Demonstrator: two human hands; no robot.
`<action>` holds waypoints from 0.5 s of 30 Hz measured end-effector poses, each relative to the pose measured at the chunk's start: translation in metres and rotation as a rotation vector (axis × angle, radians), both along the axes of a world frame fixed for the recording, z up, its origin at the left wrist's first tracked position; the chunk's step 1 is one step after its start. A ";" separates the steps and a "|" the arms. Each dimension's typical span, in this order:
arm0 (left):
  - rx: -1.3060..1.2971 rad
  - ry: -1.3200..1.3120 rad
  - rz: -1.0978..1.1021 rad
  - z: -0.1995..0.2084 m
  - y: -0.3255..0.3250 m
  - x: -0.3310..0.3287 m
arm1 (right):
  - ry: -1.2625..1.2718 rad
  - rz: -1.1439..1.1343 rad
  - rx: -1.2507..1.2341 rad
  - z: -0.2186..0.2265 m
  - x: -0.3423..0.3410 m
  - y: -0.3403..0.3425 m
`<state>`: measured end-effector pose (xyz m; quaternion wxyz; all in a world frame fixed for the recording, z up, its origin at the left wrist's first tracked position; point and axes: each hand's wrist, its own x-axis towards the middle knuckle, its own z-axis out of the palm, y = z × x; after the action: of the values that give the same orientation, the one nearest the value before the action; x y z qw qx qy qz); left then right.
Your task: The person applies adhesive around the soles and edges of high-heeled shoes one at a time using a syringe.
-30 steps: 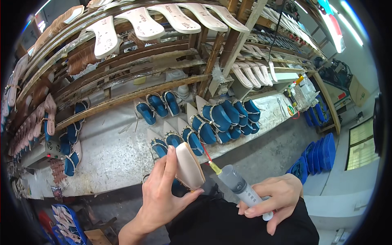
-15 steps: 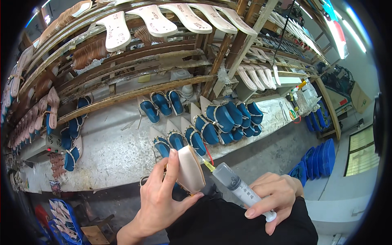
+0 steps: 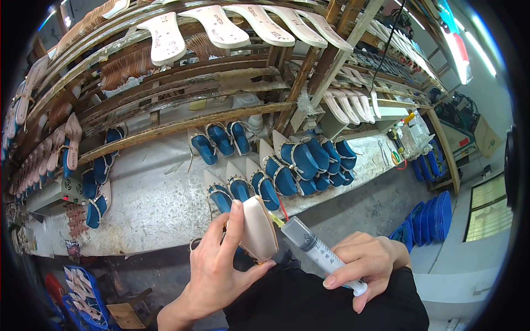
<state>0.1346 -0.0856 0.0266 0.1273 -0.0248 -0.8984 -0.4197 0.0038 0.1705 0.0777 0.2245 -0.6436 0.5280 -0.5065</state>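
Observation:
My left hand [image 3: 216, 267] is closed around a pale pink shoe [image 3: 258, 230], its index finger stretched up along the side. A tan edge of the sole runs down the shoe's right side. In my right hand [image 3: 369, 260] is a large clear syringe [image 3: 317, 249] with grey contents. Its yellow-green tip [image 3: 276, 219] points at the shoe's upper sole edge; whether it touches cannot be made out. The thumb and fingers are wrapped about the plunger end. Just beyond, several pointed pale shoes with blue insoles [image 3: 268, 194] stand in rows on the bench.
The long grey bench [image 3: 146, 204] runs across in front of me. Above it rises a wooden rack [image 3: 182, 128] bearing pale insole-shaped boards [image 3: 221, 34]. A grey box with fans [image 3: 61, 190] sits at left. Blue crates [image 3: 433, 218] are stacked on the right; another blue crate [image 3: 102, 295] holds shoes.
The syringe and my right hand have shifted slightly left, bringing the tip closer in against the shoe's edge. My left hand and the shoe stay nearly where they were.

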 end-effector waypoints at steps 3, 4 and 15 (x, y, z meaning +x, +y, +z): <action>0.022 -0.005 0.001 -0.002 0.000 0.001 | -0.007 -0.013 0.000 -0.002 0.003 0.000; 0.034 -0.012 0.003 -0.002 0.000 0.000 | -0.008 -0.015 0.005 -0.002 0.004 0.000; 0.044 0.059 0.037 -0.007 0.000 0.001 | -0.093 -0.027 -0.072 -0.009 0.008 -0.003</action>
<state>0.1353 -0.0859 0.0196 0.1619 -0.0180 -0.8851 -0.4359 0.0120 0.1675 0.0689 0.2187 -0.6200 0.5072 -0.5573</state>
